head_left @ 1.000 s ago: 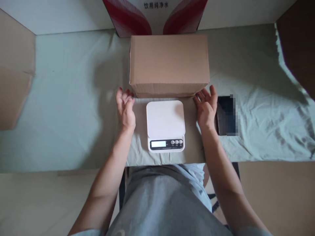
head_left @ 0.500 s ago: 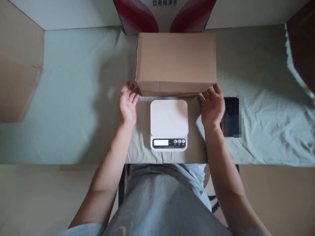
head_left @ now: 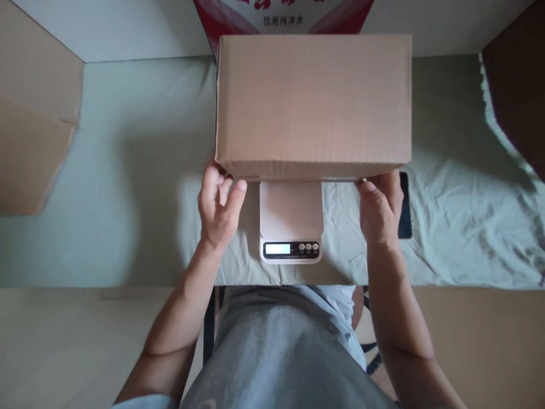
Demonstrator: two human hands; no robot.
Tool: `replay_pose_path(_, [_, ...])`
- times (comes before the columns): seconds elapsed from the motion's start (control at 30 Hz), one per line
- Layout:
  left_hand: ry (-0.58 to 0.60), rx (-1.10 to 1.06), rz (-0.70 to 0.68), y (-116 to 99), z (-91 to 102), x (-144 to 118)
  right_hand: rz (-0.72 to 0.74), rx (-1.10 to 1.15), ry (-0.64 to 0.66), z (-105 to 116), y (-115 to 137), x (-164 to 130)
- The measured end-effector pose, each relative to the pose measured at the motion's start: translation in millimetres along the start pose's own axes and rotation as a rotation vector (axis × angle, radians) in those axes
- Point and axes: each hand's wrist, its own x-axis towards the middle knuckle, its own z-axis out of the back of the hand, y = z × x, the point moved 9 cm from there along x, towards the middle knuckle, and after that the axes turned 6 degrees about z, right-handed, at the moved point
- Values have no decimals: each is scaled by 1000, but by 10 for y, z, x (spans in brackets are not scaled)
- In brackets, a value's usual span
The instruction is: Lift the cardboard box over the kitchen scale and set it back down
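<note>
Up comes the cardboard box, off the tabletop, left hand and right hand at its near lower corners, fingers clamped on it, tips hidden, white scale near the front edge.

A raised brown cardboard box partly hides the white scale

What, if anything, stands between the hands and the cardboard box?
Nothing visible: left hand and right hand hold the cardboard box at its near corners, their grip partly hidden. The white scale between the hands blocks neither.
</note>
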Motion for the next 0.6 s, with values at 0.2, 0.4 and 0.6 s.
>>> replay_pose_path(0.2, [-23, -21, 65, 57, 130, -399, -25, -19, -21, 77, 58, -374])
replay_pose_path(0.4, [-34, -9, 59, 57, 189, -640, -76, -43, -23, 113, 15, -682])
replay_pose_path(0.6, [-13, 23, 67, 136, 207, -757, -90, -43, 6, 146, -64, -842])
